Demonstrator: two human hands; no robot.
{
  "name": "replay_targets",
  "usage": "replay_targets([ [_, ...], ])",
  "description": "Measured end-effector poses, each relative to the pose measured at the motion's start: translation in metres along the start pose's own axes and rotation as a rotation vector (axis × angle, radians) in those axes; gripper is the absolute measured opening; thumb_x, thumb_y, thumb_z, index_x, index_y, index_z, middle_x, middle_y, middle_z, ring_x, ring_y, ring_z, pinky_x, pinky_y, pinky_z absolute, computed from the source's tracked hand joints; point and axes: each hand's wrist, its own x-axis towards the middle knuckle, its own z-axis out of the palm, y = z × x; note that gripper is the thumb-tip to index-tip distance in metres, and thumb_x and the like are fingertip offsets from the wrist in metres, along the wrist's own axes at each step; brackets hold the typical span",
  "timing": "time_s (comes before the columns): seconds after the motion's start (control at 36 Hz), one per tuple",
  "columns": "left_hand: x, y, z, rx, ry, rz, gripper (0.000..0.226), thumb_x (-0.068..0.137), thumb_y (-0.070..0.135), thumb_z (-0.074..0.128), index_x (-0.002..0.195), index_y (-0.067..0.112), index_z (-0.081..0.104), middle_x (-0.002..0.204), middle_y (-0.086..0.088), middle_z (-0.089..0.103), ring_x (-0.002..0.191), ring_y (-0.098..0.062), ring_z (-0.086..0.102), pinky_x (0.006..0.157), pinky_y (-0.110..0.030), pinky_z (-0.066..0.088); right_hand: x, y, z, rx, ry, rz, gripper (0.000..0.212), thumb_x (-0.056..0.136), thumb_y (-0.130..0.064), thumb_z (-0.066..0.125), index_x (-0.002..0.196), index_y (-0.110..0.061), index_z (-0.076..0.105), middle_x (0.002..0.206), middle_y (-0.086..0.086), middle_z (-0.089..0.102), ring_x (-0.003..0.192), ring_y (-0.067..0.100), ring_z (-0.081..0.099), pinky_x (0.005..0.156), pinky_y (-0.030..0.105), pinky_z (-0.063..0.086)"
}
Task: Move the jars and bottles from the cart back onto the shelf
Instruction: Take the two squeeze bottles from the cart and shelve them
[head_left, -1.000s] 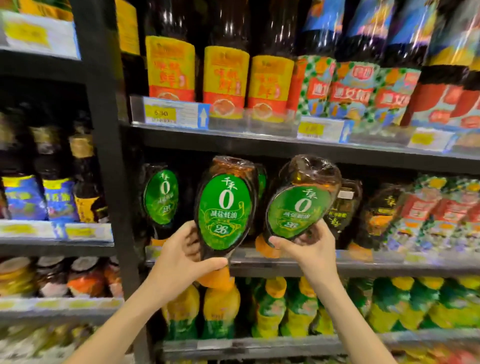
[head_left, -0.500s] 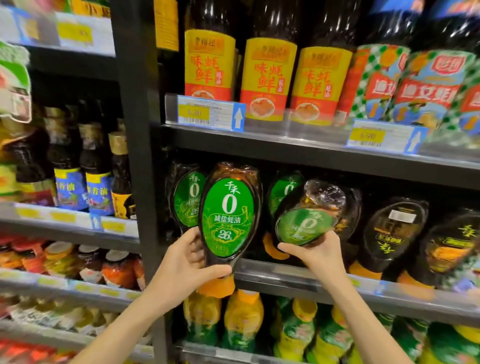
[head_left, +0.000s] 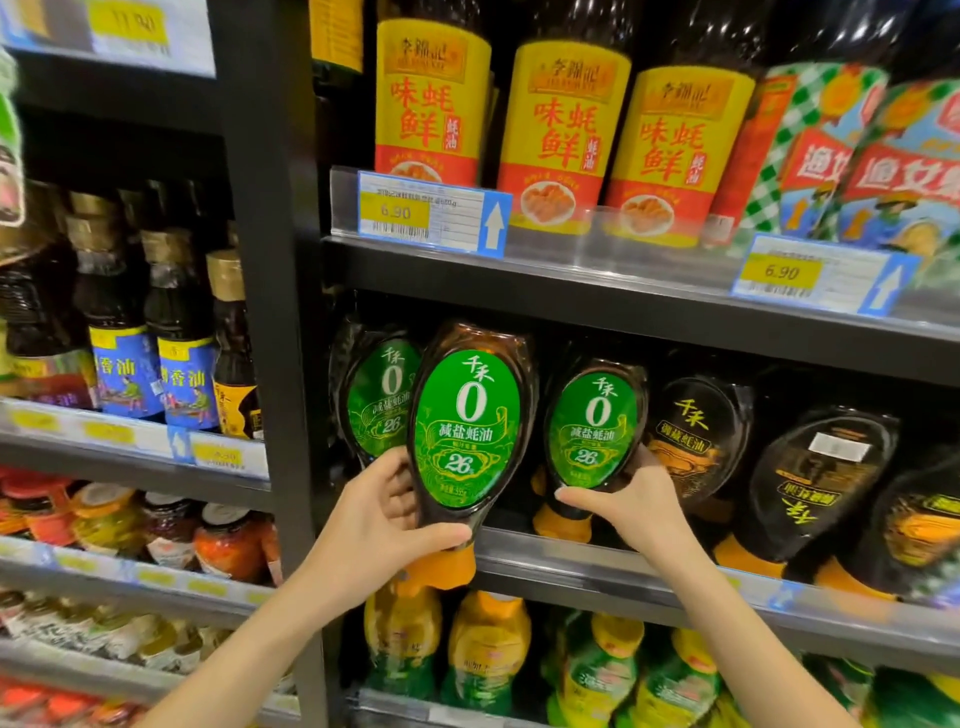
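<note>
Nearest, in left hand (head_left: 384, 512): dark brown plastic squeeze bottle with green oval label and orange cap (head_left: 467, 426). Gripped round the neck, thumb across the front, fingers curled behind. Held cap-down, long axis near vertical, top leaning slightly right. Hangs forward of the black metal shelf edge (head_left: 545, 566), cap below the lip, so not seated yet.

Just right of that, in right hand (head_left: 623, 506): second green-label squeeze bottle (head_left: 592, 431). Clasped low on the body, thumb under the label. Upright on its cap, apparently resting on the shelf board; looks about placed.

Beyond left hand, deeper in: third green-label bottle (head_left: 379, 405), standing at the row's left end. Free slot probably between that one and right hand's bottle, i.e. up and away from left hand. Likely needs a lift over the lip, then a push back with the axis kept vertical.

Right of right hand: black-and-gold-label squeeze bottles (head_left: 691, 436), some tipped over.
</note>
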Motion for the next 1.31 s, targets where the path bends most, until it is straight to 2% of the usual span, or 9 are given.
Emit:
replay_targets([
  [0.33,0.006,0.000,0.006,-0.027,-0.007,0.017,0.061,0.063,-0.005,0.078,0.109,0.026,0.053,0.108,0.007,0.066,0.097,0.002,0.065,0.073,-0.010,0.051,-0.002,0.009,-0.001,-0.011,-0.087,0.092,0.060,0.063,-0.024,0.085,0.114,-0.007,0.060,0.104,0.002,0.069,0.100,0.015,0.062,0.082,0.024,0.047],
  [0.47,0.006,-0.002,0.005,-0.041,-0.008,0.021,0.063,0.062,-0.003,0.079,0.111,0.026,0.052,0.110,0.007,0.065,0.099,0.002,0.064,0.073,-0.010,0.051,-0.010,-0.001,-0.012,0.027,-0.241,0.143,0.045,0.071,-0.017,0.079,0.110,-0.015,0.057,0.103,-0.005,0.066,0.094,0.000,0.061,0.069,0.005,0.048],
  [0.56,0.005,-0.004,0.004,-0.050,-0.008,0.021,0.062,0.062,-0.004,0.079,0.110,0.025,0.053,0.109,0.005,0.065,0.099,0.001,0.064,0.073,-0.010,0.050,-0.016,-0.013,-0.036,-0.101,-0.296,0.144,0.049,0.070,-0.024,0.079,0.113,-0.021,0.057,0.111,0.000,0.067,0.102,0.010,0.064,0.088,0.023,0.052],
  [0.64,0.004,-0.006,0.003,-0.059,-0.012,0.018,0.063,0.063,-0.004,0.079,0.112,0.024,0.052,0.110,0.003,0.066,0.100,-0.001,0.065,0.075,-0.011,0.051,-0.025,-0.038,-0.058,-0.334,-0.125,-0.007,0.043,0.066,-0.032,0.081,0.102,-0.014,0.068,0.086,-0.002,0.071,0.072,0.003,0.066,0.070,0.017,0.055],
  [0.72,0.004,-0.007,0.004,-0.061,-0.019,0.026,0.063,0.062,-0.003,0.080,0.114,0.022,0.053,0.111,0.001,0.066,0.101,-0.004,0.065,0.077,-0.013,0.052,-0.036,-0.079,-0.059,-0.256,0.013,-0.245,0.035,0.063,-0.036,0.079,0.091,-0.016,0.072,0.072,-0.005,0.070,0.067,0.005,0.066,0.067,0.015,0.054],
  [0.89,0.007,0.000,0.011,-0.078,-0.034,0.072,0.062,0.064,-0.006,0.078,0.111,0.027,0.052,0.110,0.005,0.065,0.100,-0.001,0.065,0.076,-0.012,0.051,-0.025,-0.125,-0.015,0.103,-0.311,-0.283,0.075,0.057,-0.041,0.075,0.125,-0.021,0.053,0.110,-0.001,0.066,0.093,0.007,0.069,0.078,0.021,0.056],
  [1.06,0.009,0.001,0.008,-0.064,-0.043,0.093,0.063,0.062,0.003,0.081,0.112,0.028,0.051,0.114,0.005,0.064,0.104,-0.002,0.063,0.080,-0.014,0.051,-0.008,-0.141,-0.011,0.108,-0.317,-0.359,0.053,0.060,-0.034,0.076,0.107,-0.010,0.063,0.100,0.002,0.072,0.091,0.011,0.070,0.083,0.030,0.057],
  [1.19,0.014,-0.002,0.008,-0.017,-0.016,0.131,0.063,0.064,0.001,0.081,0.107,0.034,0.050,0.110,0.012,0.062,0.102,0.009,0.060,0.078,-0.008,0.048,-0.004,-0.144,-0.011,0.062,-0.363,-0.370,0.062,0.059,-0.032,0.077,0.114,-0.011,0.060,0.104,0.002,0.071,0.093,0.012,0.070,0.084,0.036,0.057],
  [1.31,0.020,-0.008,0.008,-0.002,-0.012,0.149,0.065,0.063,0.003,0.082,0.111,0.030,0.049,0.115,0.007,0.062,0.107,0.002,0.060,0.082,-0.010,0.048,-0.007,-0.141,-0.010,0.052,-0.328,-0.414,0.063,0.058,-0.037,0.076,0.113,-0.013,0.058,0.105,0.003,0.070,0.094,0.016,0.069,0.085,0.038,0.057],
])
